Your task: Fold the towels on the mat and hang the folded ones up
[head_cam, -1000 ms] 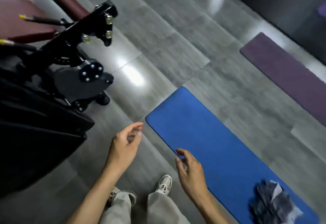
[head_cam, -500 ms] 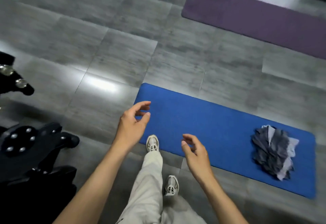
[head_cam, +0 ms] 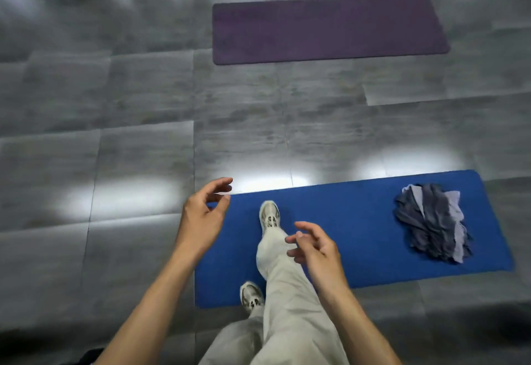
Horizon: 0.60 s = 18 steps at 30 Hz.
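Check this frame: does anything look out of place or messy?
The towels lie in a crumpled heap at the right end of the blue mat, unfolded. Both shoes are on the mat. The left hand and right hand hold nothing. The purple mat lies flat.

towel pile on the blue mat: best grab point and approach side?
Probably the pale edge sticking out at the far left top of the towel pile. Come from the left over bare blue mat; the right hand, empty, is nearest. The pile is crumpled, other edges buried.
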Tool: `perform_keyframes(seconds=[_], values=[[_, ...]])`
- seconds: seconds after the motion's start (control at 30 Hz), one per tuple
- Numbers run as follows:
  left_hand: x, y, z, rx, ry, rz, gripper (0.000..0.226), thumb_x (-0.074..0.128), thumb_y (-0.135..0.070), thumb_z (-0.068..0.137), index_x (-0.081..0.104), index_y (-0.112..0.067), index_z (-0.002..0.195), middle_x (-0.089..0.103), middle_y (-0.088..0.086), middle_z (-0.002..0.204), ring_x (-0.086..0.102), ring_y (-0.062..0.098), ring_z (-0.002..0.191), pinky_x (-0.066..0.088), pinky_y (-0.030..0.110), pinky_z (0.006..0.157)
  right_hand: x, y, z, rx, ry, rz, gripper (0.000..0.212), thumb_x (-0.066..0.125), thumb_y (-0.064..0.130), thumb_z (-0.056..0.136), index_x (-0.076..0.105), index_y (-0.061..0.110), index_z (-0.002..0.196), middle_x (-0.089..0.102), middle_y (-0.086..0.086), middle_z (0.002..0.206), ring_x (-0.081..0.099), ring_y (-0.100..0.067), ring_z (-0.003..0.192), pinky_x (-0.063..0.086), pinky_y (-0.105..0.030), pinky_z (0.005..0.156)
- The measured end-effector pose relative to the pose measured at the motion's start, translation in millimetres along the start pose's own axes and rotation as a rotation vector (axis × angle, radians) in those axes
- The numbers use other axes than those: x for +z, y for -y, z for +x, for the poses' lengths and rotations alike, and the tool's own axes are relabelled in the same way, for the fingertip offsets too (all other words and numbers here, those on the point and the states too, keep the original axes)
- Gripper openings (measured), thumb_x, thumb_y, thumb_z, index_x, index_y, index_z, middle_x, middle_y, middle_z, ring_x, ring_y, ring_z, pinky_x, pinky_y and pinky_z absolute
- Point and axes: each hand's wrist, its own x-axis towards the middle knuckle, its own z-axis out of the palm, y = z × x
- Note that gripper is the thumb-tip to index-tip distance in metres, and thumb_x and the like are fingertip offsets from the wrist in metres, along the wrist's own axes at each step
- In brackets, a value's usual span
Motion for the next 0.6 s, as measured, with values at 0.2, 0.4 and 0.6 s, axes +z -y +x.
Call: perform_keyframes(seconds=[0.2,0.4,0.6], values=[[39,-51,136,0.134,0.234,0.192,0.036,0.060,-0.011,0.092,0.062,-0.029,0.122,0.064,-0.015,0.110,0.058,-0.004,0.097,0.048,0.018,0.081,-8,49,98,0.033,-0.159,0.212,0.019,0.051,0.011,0.098,0.063,0.023,0.106,0.074,0.001,0.084,0.064,-0.016,0.069,0.055,-0.041,0.075],[93,-114,334,0.237,0.408,0.484,0.038,0.059,-0.012,0.092,0.059,-0.032,0.124,0.065,-0.010,0.111,0.059,0.000,0.099,0.052,0.030,0.087,-26,121,240,0.108,-0.241,0.312,0.022,0.050,0.006,0.097,0.063,0.021,0.105,0.074,-0.001,0.080,0.063,-0.010,0.062,0.052,-0.030,0.066],[194,-199,455,0.343,0.640,0.570,0.038,0.055,-0.011,0.094,0.058,-0.028,0.127,0.063,-0.006,0.111,0.059,0.004,0.099,0.050,0.031,0.085,-67,199,338,0.144,-0.402,0.465,0.026,0.046,-0.002,0.094,0.063,0.015,0.104,0.071,-0.007,0.081,0.061,-0.013,0.061,0.049,-0.020,0.055]])
